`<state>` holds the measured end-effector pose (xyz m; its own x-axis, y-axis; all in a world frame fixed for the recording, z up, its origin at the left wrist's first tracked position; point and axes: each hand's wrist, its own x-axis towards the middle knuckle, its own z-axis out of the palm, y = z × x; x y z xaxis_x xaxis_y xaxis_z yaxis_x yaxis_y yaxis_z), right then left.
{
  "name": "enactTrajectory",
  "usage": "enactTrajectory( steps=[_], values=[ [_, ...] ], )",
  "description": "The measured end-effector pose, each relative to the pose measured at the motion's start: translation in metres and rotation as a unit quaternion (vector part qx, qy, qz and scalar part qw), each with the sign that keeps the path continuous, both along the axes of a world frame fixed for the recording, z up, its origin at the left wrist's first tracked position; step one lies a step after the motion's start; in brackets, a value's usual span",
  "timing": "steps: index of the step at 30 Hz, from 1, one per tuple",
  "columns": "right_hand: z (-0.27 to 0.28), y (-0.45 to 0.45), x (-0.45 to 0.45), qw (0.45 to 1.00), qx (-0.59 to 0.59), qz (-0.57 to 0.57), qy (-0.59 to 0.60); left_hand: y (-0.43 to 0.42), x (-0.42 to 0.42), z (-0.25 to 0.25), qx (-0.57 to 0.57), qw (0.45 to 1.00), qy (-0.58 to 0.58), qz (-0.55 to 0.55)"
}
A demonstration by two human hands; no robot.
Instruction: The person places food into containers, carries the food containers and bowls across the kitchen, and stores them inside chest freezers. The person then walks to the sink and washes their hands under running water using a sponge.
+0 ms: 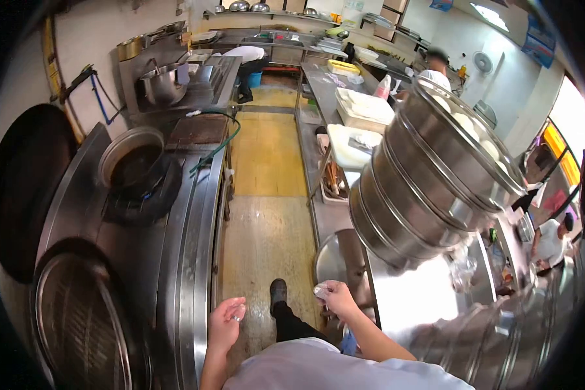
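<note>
My left hand [226, 320] is low in the view beside the edge of the steel stove counter, its fingers curled around a small whitish thing too small to name. Over the aisle floor, my right hand [335, 298] is closed near a round steel lid or pan [341, 260]; a small, pale, clear-looking thing shows at its fingertips. Up and to the right of that hand rises a tall stack of steel steamers [422, 175], with white round buns [465, 122] in the top tier.
On the left are a wok [133, 162], a round mesh rack [81, 318] and a green hose [231, 140]. White trays [364, 107] stand on the right-hand table. One person [246, 55] bends at the back; other people [435, 68] are on the right. Yellow floor [266, 153] runs ahead.
</note>
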<state>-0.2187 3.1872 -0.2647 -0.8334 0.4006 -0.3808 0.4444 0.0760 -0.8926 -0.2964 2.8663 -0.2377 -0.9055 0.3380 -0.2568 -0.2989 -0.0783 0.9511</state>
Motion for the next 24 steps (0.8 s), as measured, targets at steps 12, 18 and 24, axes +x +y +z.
enactTrajectory(
  steps=[12, 18, 24],
  values=[
    [0.084, 0.094, -0.517, 0.947, 0.065, 0.222, 0.225, 0.135, -0.333, 0.055, -0.069, 0.989, 0.054, 0.116],
    [0.101, 0.175, -0.699, 0.931, 0.126, 0.251, 0.234, 0.197, -0.502, 0.046, -0.073, 0.989, 0.032, 0.122],
    [0.065, 0.319, -0.788, 0.981, 0.115, 0.119, 0.101, 0.323, -0.739, 0.051, -0.029, 0.994, 0.095, -0.042]
  ],
)
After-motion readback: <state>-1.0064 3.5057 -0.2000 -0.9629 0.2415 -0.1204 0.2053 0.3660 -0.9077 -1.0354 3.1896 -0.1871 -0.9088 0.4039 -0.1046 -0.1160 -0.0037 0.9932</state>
